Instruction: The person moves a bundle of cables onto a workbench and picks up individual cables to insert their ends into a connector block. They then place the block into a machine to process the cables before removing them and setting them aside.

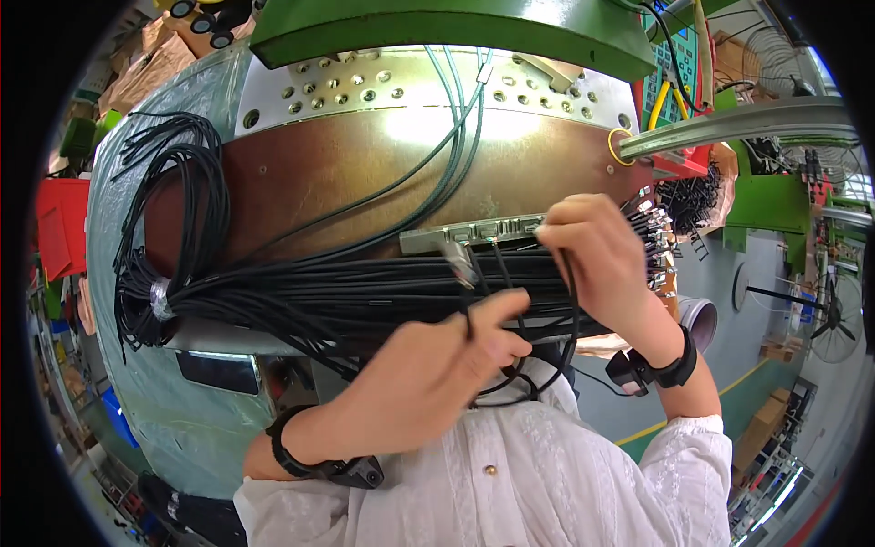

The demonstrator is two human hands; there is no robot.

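Observation:
My left hand (428, 374) is closed round a black cable (472, 314), just in front of a thick bundle of black cables (365, 290). From these fingers a metal connector end (458, 262) points up, smeared by motion. My right hand (597, 260) pinches at the right end of a slim metal fixture (424, 241). A black cable hangs down from this hand; what its fingertips grip is partly hidden. Connectors sit in slots along the fixture, and thin leads run down from it toward my left hand.
A green machine beam (456, 32) spans the far side above a perforated metal plate (337, 87). Loose cables loop over the brown work plate (328, 173). A tie (160, 299) binds the bundle at left. Below it lies a dark phone-like slab (219, 372). A metal rail (729, 126) juts in from the right.

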